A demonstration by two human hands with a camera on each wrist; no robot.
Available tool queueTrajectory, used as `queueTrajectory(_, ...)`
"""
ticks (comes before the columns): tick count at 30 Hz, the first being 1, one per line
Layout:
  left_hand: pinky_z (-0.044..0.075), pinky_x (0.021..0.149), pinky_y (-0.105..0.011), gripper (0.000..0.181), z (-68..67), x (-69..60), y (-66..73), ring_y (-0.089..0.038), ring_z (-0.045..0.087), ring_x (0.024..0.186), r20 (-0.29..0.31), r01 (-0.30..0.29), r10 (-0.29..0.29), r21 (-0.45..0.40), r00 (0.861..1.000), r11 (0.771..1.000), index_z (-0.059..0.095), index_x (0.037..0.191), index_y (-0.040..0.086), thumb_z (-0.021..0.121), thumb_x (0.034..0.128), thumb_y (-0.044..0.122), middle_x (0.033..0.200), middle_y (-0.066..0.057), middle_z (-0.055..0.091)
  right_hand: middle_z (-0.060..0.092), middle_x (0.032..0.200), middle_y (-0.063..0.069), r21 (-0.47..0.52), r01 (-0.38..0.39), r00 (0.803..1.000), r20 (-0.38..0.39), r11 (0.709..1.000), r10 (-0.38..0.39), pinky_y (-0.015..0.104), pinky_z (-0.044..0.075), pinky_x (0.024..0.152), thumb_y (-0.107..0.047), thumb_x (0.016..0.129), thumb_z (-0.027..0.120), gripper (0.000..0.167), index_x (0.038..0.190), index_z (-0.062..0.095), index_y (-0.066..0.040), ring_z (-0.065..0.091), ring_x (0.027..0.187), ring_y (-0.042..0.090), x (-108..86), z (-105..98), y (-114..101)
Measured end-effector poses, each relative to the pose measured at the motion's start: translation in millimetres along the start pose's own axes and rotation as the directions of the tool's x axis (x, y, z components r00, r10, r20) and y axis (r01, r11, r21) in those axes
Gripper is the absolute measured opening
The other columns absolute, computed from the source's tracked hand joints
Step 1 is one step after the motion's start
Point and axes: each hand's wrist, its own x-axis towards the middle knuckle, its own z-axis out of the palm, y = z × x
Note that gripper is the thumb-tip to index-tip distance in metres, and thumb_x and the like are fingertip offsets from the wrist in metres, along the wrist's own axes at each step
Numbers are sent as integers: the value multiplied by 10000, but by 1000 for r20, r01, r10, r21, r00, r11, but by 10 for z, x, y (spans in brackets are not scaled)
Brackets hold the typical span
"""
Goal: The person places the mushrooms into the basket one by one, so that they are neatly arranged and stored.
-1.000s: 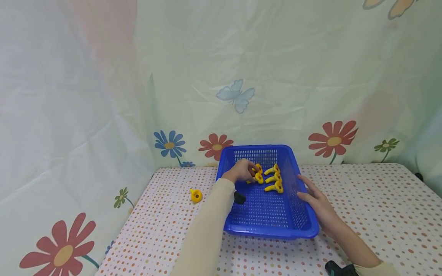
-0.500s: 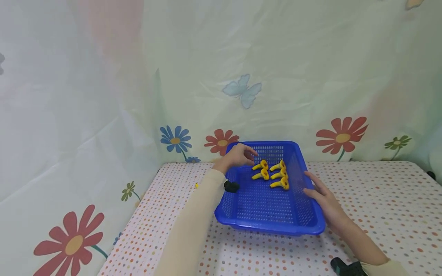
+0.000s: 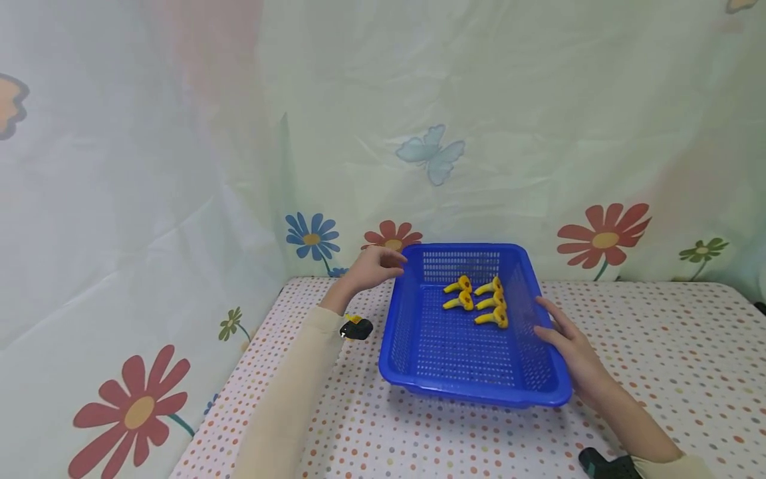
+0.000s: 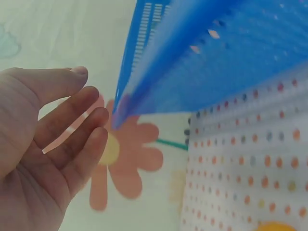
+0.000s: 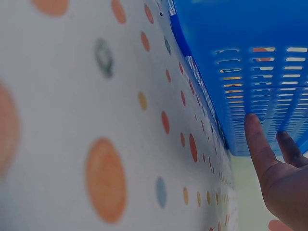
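Note:
A blue perforated plastic basket (image 3: 467, 362) stands on the dotted table. Inside it, several yellow mushroom-shaped pieces (image 3: 492, 318) lie in two columns, each with a stem and a dark-centred flared cap. My left hand (image 3: 372, 267) hovers just outside the basket's back left corner; its fingers are loosely bent and nothing is between them in the left wrist view. At the basket's right side, my right hand (image 3: 571, 352) holds the rim with the thumb over it, and its fingers (image 5: 257, 139) touch the outer wall. Another yellow piece (image 3: 354, 319) on the table is mostly hidden behind the left wrist's black device.
The polka-dot tablecloth (image 3: 670, 346) extends on both sides of the basket. A printed cloth backdrop (image 3: 509, 166) with flowers and a butterfly hangs right behind the table and along its left side.
My left hand has let go among the yellow pieces, lifted, and moved left out of the basket. The right hand stays at the basket's right side. The head view has shifted slightly.

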Motion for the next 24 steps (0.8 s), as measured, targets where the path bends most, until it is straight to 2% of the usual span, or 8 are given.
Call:
queueTrajectory(3,591,929,-346,260,-40,-106,-76,-247,710,1071,-7,14,-14,-13,1000,1000,728,1259,12,688,1021,110,1179,-108,750,37,1688,346,-9,3,1000,-4,1000,-3,700,433,1060,-362,1131,444,730,1697,-7,-263,257,1455,629,-13,-28,-1)
queueTrajectory(6,594,923,-357,259,-75,-208,-159,-243,717,1048,15,28,-28,-12,999,1000,727,1259,9,680,1025,110,1153,-106,757,33,1687,348,-12,7,1000,-7,1000,-7,702,429,1062,-361,1131,441,726,1697,-6,-273,248,1457,632,-19,-45,-5)
queueTrajectory(9,594,929,-380,246,-98,-317,-281,-235,718,1034,31,77,-77,3,997,997,736,1254,33,674,1030,114,1140,-93,759,45,1685,348,0,13,1000,-6,1000,-13,592,515,1023,-352,1133,438,718,1697,0,-281,267,1453,614,-19,-46,-2)
queueTrajectory(11,592,930,-389,242,-110,-400,-379,-229,711,1019,37,122,-123,14,992,992,739,1254,48,671,1033,121,1134,-83,756,43,1687,345,7,18,1000,-1,1000,-18,572,522,1017,-347,1134,438,715,1698,3,-284,268,1452,610,-19,-39,4)
queueTrajectory(13,593,928,-389,243,-112,-486,-490,-224,706,1003,36,161,-162,14,986,987,739,1255,52,675,1032,124,1127,-78,753,31,1691,339,9,20,1000,0,1000,-20,606,499,1038,-349,1133,439,717,1698,2,-282,254,1458,616,-18,-27,10)
queueTrajectory(16,591,925,-400,278,-96,-606,-657,-243,699,1005,35,190,-190,-2,981,982,723,1274,21,696,1018,124,1127,-89,750,-3,1699,327,3,23,1000,1,1000,-23,733,364,1092,-348,1132,442,725,1697,-5,-270,212,1469,638,-16,-13,12)
queueTrajectory(20,559,997,-458,319,-35,-750,-846,-297,674,1133,35,209,-208,-18,977,978,720,1288,17,737,989,129,1209,-96,742,-12,1702,320,-4,27,1000,3,1000,-27,754,310,1108,-350,1132,442,728,1697,-8,-262,199,1473,641,-13,-5,10)
queueTrajectory(24,505,1072,-503,338,20,-870,-960,-330,622,1241,62,218,-216,-38,975,975,726,1286,25,763,957,92,1287,-106,721,-9,1702,320,-4,23,1000,7,1000,-22,750,316,1112,-355,1133,437,724,1697,-8,-266,204,1474,636,-11,-9,9)
